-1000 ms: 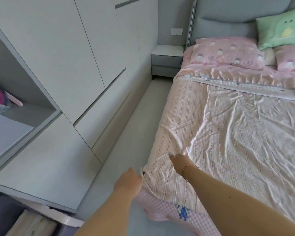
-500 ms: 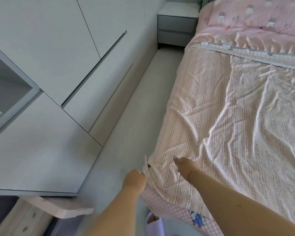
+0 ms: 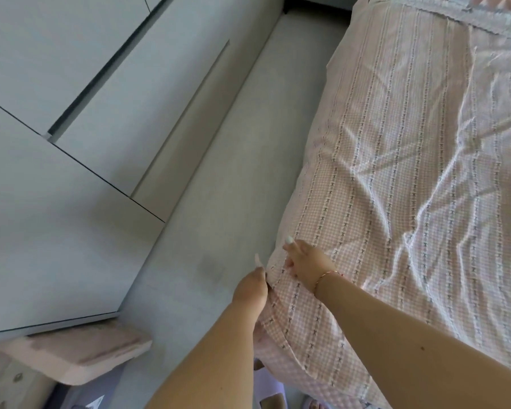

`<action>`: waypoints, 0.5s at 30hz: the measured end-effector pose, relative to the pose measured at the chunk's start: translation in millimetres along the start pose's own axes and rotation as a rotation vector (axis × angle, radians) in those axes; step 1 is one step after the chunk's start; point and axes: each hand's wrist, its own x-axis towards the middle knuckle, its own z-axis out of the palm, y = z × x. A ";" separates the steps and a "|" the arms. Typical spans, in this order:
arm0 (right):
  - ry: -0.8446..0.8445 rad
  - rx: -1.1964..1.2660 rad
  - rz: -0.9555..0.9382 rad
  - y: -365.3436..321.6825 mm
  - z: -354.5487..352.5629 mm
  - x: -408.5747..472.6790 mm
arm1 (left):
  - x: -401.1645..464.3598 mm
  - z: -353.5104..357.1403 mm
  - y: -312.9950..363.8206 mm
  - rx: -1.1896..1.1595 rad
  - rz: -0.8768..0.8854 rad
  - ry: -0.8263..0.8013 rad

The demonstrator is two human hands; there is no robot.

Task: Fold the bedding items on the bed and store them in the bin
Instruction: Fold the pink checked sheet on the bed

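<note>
A pink checked coverlet with white lace stripes lies spread and creased over the bed. Both hands are at its near left corner, where it hangs over the bed's edge. My left hand pinches the hem at the very corner, with a bit of white edge sticking up above the fingers. My right hand, with a thin bracelet at the wrist, rests on top of the coverlet just inside the corner, its fingers curled into the fabric. No bin is in view.
A narrow strip of grey floor runs between the bed and a wall of pale grey cabinets on the left. A pink padded piece juts out at lower left. Lilac slippers show by the bed's foot.
The view has tipped down and closer, so pillows and nightstand have left the frame. Both hands have closed in on the coverlet's corner; my left hand now pinches the hem.
</note>
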 end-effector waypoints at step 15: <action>-0.033 0.199 0.066 -43.1 7.3 18.7 | -15.0 -30.1 -3.9 -1.086 0.115 -0.083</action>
